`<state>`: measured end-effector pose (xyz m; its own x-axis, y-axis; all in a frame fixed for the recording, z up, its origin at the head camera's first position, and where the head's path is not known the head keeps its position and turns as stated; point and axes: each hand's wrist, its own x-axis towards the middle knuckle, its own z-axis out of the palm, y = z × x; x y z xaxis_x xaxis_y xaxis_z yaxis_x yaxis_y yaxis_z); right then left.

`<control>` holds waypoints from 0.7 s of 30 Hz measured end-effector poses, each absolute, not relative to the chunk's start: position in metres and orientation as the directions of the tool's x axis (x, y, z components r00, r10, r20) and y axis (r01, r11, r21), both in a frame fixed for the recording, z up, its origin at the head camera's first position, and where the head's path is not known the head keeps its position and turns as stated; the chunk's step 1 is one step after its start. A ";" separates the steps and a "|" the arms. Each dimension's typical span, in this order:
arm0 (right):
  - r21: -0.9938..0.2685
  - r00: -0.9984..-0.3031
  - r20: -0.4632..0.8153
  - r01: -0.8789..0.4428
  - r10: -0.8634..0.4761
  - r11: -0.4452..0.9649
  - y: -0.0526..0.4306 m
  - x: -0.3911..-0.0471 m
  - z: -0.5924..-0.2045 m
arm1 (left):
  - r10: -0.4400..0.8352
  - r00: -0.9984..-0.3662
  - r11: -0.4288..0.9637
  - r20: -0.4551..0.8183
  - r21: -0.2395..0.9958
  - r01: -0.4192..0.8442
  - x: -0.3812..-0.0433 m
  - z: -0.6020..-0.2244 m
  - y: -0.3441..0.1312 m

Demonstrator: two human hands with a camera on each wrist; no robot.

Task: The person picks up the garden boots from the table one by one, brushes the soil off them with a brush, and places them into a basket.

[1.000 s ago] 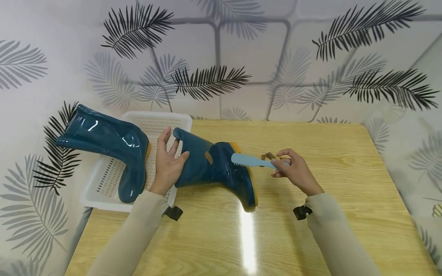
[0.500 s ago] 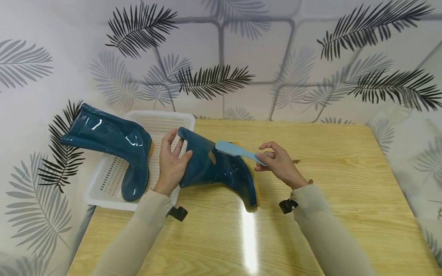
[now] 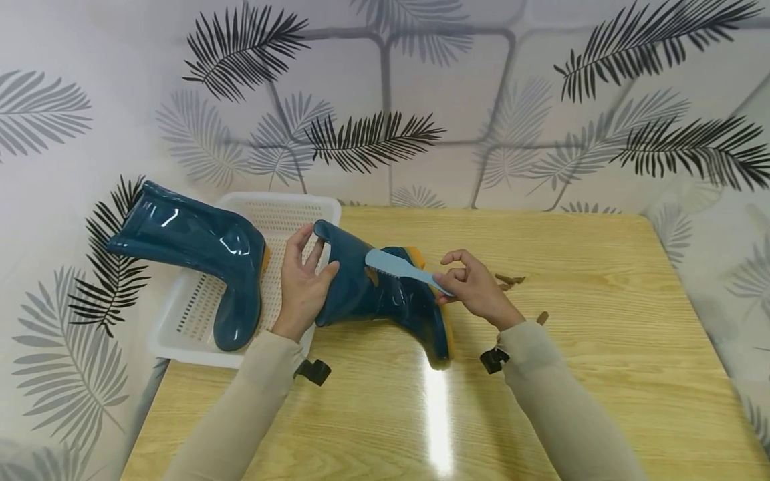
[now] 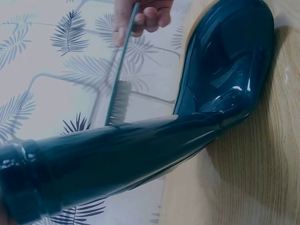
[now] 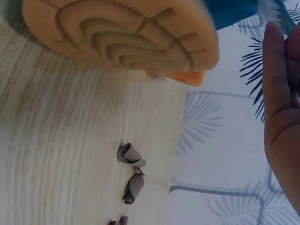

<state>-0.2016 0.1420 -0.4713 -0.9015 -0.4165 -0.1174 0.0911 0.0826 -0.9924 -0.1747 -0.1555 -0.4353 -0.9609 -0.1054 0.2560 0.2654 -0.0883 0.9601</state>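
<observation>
A dark teal rubber rain boot (image 3: 353, 297) with an orange sole lies across the table, toe toward the front. My left hand (image 3: 303, 287) grips it at the top rim, fingers inside the opening and thumb outside. My right hand (image 3: 475, 287) pinches the handle of a light blue brush (image 3: 394, 265) whose bristles face down over the shaft. A brown patch (image 3: 371, 275) shows on the shaft, partly behind the brush head. In the left wrist view the brush (image 4: 116, 101) slants with its bristle tips right at the boot's upper side (image 4: 117, 159).
A second teal boot (image 3: 186, 230) lies in a white perforated basket (image 3: 198, 356) at the left, its shaft jutting past the rim. Brown curled bits (image 3: 510, 280) lie on the wooden table (image 3: 577, 294) right of my right hand. A patterned wall (image 3: 433, 174) stands behind.
My right hand has moved left with the brush, from near the sole to the brown patch on the shaft. Brown bits now show behind it. My left hand keeps its grip on the boot.
</observation>
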 end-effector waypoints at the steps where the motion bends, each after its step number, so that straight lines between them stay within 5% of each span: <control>1: -0.992 -0.903 -0.117 0.088 -0.413 0.089 0.143 -0.201 -0.472 | -0.107 -0.961 -0.089 0.254 0.960 0.264 -0.175 -0.435 -0.155; 11: -0.996 -0.919 -0.080 0.089 -0.387 -0.007 0.138 -0.200 -0.469 | -0.129 -0.962 -0.096 0.241 0.962 0.254 -0.174 -0.435 -0.155; 21: -0.994 -0.877 -0.098 0.063 -0.470 0.090 0.137 -0.195 -0.475 | -0.143 -0.964 -0.107 0.222 0.965 0.238 -0.174 -0.438 -0.153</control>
